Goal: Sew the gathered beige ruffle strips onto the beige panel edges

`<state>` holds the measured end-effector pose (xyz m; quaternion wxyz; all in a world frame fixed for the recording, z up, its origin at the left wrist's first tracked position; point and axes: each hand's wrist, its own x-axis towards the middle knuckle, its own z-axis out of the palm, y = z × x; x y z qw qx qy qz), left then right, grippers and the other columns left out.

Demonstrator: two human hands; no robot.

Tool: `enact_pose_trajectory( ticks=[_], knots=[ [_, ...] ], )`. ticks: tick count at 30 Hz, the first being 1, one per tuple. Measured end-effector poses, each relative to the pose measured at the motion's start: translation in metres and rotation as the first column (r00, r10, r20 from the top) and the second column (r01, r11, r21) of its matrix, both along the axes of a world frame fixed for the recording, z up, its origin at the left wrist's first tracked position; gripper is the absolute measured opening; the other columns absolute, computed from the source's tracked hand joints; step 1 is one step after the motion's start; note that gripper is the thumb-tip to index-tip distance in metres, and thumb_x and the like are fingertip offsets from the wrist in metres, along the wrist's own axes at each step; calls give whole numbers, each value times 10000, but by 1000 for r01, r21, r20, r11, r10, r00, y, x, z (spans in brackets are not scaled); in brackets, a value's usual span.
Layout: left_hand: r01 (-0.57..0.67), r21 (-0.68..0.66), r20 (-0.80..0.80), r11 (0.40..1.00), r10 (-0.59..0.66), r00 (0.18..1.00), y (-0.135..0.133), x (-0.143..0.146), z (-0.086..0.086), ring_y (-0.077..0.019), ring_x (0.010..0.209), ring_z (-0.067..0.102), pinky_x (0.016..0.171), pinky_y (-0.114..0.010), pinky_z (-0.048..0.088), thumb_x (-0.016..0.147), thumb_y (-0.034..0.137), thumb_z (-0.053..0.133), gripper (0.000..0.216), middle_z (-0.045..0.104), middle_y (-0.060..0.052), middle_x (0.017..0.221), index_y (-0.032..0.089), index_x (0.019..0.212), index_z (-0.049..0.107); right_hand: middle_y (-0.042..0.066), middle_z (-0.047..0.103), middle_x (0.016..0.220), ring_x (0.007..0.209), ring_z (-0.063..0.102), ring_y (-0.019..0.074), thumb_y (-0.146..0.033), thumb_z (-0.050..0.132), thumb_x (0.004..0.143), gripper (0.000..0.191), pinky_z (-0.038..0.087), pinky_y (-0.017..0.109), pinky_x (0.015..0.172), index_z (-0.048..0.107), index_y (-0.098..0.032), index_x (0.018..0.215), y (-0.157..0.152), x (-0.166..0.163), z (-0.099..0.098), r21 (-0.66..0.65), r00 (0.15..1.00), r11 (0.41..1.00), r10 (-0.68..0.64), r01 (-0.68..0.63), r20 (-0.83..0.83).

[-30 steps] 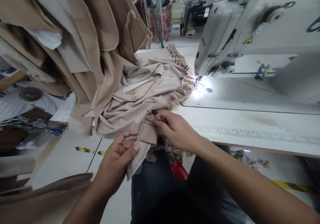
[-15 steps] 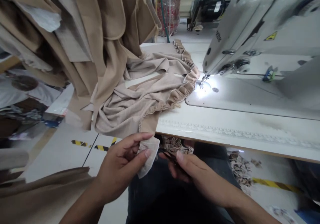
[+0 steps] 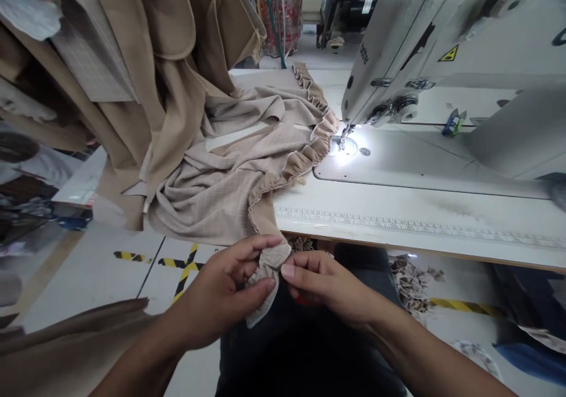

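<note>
A pale checked ruffle strip (image 3: 270,261) is pinched between the thumb and fingers of my left hand (image 3: 216,294), just below the table's front edge. My right hand (image 3: 325,282) has its thumb and forefinger closed on the right edge of the same strip. Something small and red shows under its curled fingers; I cannot make out what. Behind my hands, a beige checked garment piece (image 3: 221,190) lies on the sewing table, with a gathered brown ruffle (image 3: 305,158) along its edge. That ruffle reaches the lit needle area of the sewing machine (image 3: 389,49).
Brown and checked fabric pieces (image 3: 163,31) hang at the left above the table. A printed ruler (image 3: 380,223) runs along the front of the table (image 3: 420,205). Gathered strips (image 3: 411,282) lie below on the right. Brown cloth (image 3: 79,344) is at lower left.
My right hand has moved left to pinch the strip; the dark tool it held is now out of sight. The strip is more crumpled. The whole view has shifted somewhat.
</note>
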<state>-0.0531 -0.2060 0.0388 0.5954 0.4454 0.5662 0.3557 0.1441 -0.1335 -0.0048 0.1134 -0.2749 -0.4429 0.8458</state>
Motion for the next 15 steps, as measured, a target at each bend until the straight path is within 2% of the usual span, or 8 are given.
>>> enact_pose_trajectory(
  ticks=[2,7,12,15],
  knots=[
    [2,-7,50,1000,-2,999,0,-2,-1,-74,673,485,607,-153,453,895,244,741,522,536,45,808,291,1398,608,-53,426,574,520,297,78,-690,749,818,566,173,260,510,568,-174,669,-1,1,-2,-9,1000,1000,-21,21,23],
    [3,-35,147,999,2,989,-1,-7,-3,-68,692,559,660,-164,496,872,209,768,561,572,50,821,323,1398,609,-26,538,656,519,314,68,-707,722,832,561,170,257,498,609,-163,754,1,4,-3,-31,998,999,-5,7,58],
    [44,-86,177,995,-28,984,-2,-1,-8,-112,759,656,654,-185,509,869,240,768,638,691,-3,912,301,1464,548,-58,430,579,524,298,73,-706,734,821,579,186,261,510,572,-170,675,-2,-10,2,3,999,999,47,-47,-15],
    [97,-127,105,987,-84,991,-21,-20,-6,-150,792,711,647,-195,539,862,235,760,737,746,-5,880,350,1533,477,-36,476,609,576,372,85,-706,727,828,588,262,255,553,569,-168,651,3,-2,13,79,986,985,159,-155,-45]
  ],
)
